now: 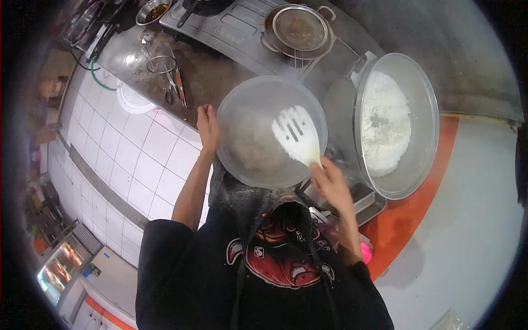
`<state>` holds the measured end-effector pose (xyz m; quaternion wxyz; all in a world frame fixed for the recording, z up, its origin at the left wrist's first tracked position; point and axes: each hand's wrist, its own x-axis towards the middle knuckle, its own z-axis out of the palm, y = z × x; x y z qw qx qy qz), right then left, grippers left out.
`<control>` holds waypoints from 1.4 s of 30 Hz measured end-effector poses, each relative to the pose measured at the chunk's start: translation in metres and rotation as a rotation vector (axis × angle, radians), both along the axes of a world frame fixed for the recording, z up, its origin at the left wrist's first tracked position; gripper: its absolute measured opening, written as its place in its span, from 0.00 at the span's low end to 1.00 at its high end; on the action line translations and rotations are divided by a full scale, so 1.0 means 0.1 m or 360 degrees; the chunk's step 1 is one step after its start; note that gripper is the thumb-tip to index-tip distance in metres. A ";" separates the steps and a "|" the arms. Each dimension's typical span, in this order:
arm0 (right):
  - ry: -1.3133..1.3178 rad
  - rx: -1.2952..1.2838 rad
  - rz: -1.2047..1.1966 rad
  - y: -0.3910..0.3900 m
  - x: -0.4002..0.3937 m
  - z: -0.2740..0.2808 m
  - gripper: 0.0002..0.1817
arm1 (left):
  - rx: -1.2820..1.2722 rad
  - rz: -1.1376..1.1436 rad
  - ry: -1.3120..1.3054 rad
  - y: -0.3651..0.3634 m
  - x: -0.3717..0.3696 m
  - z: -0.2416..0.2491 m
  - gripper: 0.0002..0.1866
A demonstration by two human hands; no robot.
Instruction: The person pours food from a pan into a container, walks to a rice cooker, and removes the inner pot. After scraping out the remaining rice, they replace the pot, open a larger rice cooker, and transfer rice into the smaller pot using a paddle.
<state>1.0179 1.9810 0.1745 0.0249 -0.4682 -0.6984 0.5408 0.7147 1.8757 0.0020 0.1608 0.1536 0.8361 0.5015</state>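
Spatula point(309, 147) white, tinged yellow. Rice point(388, 132) plain white. Bowl point(258, 89) reads cloudy grey from here. Shirt point(214, 289) black, red-and-white print point(283, 268). Floor tiles point(130, 144) white, dark grid.

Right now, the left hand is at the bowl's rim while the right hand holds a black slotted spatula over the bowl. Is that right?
Not quite: the slotted spatula is white, not black, as the head view shows. The rest stands: the right hand holds it over the bowl, and the left hand is at the rim.

Blurred bowl contents point(252, 144); cropped pan point(214, 5)
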 end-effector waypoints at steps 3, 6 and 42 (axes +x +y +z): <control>0.0136 -0.0843 -0.0335 0.08 0.19 0.32 0.14 | 0.0025 -0.0047 -0.0080 -0.02 -0.04 -0.02 0.21; 0.0383 -0.1010 -0.0598 0.18 0.63 0.47 0.16 | -0.0007 -0.0153 0.0043 -0.10 -0.12 -0.22 0.22; -0.1177 0.0582 0.0737 2.22 1.93 -0.39 0.23 | -0.0238 -0.0153 -0.0073 -0.04 -0.04 -0.01 0.25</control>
